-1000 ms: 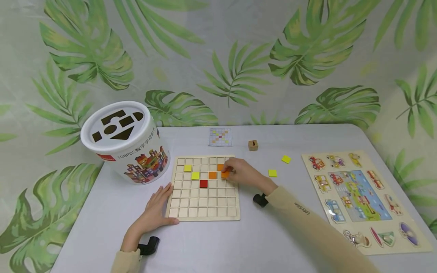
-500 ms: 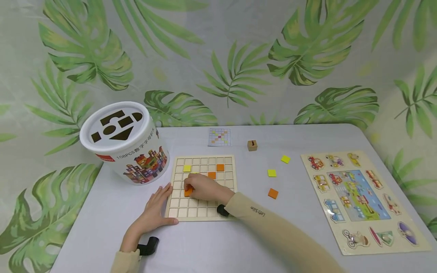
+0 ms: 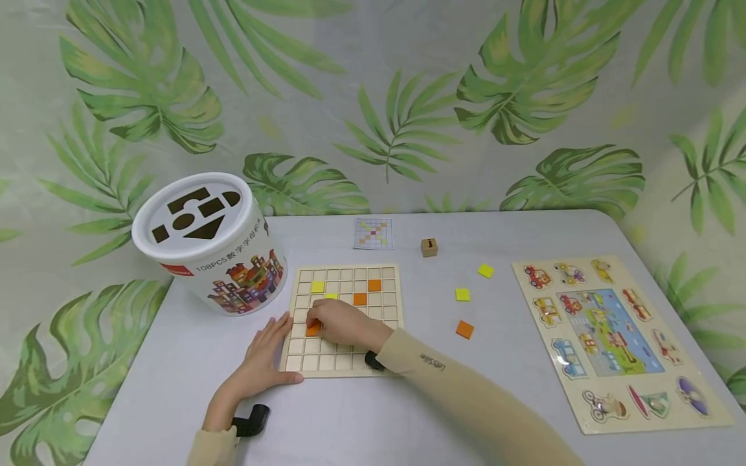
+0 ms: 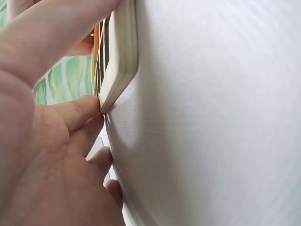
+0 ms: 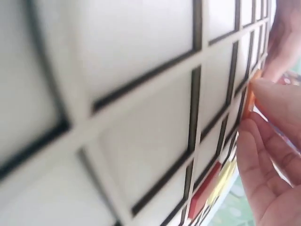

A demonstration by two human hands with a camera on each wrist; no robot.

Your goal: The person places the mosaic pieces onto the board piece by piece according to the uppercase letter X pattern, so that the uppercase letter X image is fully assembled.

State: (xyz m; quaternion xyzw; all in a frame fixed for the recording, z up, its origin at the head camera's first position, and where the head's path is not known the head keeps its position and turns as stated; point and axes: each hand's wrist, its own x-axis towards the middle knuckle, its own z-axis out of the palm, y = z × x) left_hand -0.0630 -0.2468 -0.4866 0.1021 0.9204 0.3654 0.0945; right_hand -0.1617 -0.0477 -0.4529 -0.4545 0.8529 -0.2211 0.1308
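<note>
We see the two hands apart, both at the board (image 3: 326,364), which lies on the table (image 3: 373,427). The right hand (image 3: 342,321) reaches over the board and pinches an orange tile (image 3: 313,330) between thumb and fingers, above the board's left half; we cannot tell whether this tile sits fully in a cell. The left hand (image 3: 260,358) lies with fingers extended, their tips touching the board's left edge, and the thumb at its near edge.

On the board's far half we note a yellow tile (image 3: 317,287), a second yellow tile (image 3: 330,296) partly hidden by the right hand, and two seated orange tiles (image 3: 375,285). In the right wrist view we also find a red tile (image 5: 203,190) on the board.

Right of the board lie two loose yellow tiles (image 3: 463,294) and a loose orange tile (image 3: 464,329); farther right is a puzzle (image 3: 618,346) with vehicle pieces. Beyond the board's far edge we see a card (image 3: 373,233) with a coloured grid and, to the far right, a wooden block (image 3: 429,247). A white tub (image 3: 210,272) stands to the board's far left.
</note>
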